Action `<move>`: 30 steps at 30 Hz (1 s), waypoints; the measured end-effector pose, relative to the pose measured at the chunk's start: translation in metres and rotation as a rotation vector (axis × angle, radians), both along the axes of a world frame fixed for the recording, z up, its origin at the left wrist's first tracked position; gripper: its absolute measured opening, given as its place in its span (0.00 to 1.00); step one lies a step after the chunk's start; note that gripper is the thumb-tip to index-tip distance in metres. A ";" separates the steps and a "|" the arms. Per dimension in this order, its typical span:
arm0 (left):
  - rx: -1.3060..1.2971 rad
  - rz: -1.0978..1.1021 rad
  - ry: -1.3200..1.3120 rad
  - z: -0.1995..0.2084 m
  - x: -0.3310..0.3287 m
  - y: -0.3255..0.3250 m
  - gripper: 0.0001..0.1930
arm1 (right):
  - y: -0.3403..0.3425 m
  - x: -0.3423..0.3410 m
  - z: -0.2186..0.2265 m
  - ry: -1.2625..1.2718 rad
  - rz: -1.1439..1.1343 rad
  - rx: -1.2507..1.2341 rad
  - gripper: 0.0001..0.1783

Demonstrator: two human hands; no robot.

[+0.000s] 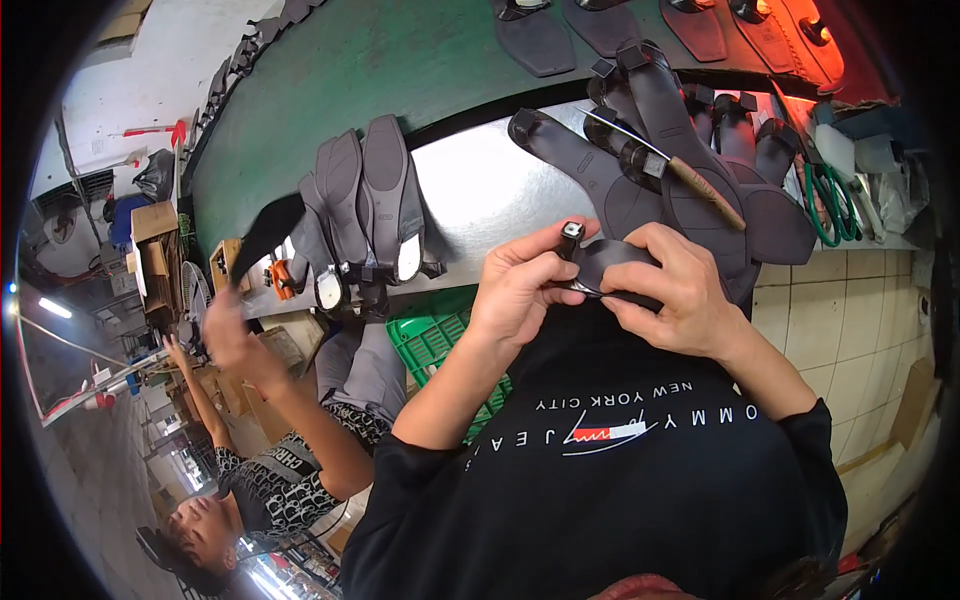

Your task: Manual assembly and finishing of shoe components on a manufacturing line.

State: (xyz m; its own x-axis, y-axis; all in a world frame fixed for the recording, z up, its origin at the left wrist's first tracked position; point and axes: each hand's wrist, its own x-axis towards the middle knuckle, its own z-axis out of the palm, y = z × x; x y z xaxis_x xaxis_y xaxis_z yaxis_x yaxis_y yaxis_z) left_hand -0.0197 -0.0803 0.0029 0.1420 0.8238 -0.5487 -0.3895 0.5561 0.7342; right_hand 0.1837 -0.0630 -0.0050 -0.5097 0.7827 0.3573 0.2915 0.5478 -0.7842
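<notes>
Close in front of my chest, both hands hold a dark shoe sole (610, 262) with a small heel block at its end. My left hand (527, 283) pinches the heel end between thumb and fingers. My right hand (672, 288) is closed round the sole's other part, with the fingers curled over it. Just beyond lies a pile of dark soles (680, 215), some with square heel blocks. A wooden-handled awl (708, 192) rests across them.
Green-handled scissors (828, 205) lie at the right. More soles (365, 190) stand left on the metal bench edge (470, 175), beside a green conveyor belt (420, 65) carrying further soles. A green plastic crate (425, 345) is below. At left, a co-worker's hand (232, 330) is blurred near a dark piece.
</notes>
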 end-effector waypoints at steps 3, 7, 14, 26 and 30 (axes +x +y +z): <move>-0.137 0.021 -0.173 0.003 0.000 -0.001 0.24 | -0.004 -0.001 -0.001 0.018 -0.035 0.125 0.13; 0.023 0.058 -0.262 0.011 0.002 -0.001 0.29 | -0.008 -0.001 0.004 0.010 -0.038 0.189 0.13; 0.053 -0.153 0.007 -0.004 -0.011 -0.010 0.20 | -0.016 0.000 0.003 0.022 -0.113 0.001 0.16; 0.043 -0.219 0.147 -0.006 0.001 -0.017 0.15 | -0.020 -0.005 -0.008 0.032 -0.119 -0.063 0.10; 0.038 -0.240 0.192 -0.001 0.006 -0.022 0.12 | -0.023 -0.005 -0.009 0.044 -0.144 -0.175 0.10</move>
State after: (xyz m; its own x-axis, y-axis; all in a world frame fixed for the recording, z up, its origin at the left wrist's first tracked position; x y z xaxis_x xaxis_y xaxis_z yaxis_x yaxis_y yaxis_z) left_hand -0.0139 -0.1023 0.0022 0.2319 0.7998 -0.5537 -0.1019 0.5861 0.8038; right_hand 0.1790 -0.0863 -0.0138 -0.3756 0.8980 0.2292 0.3205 0.3578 -0.8771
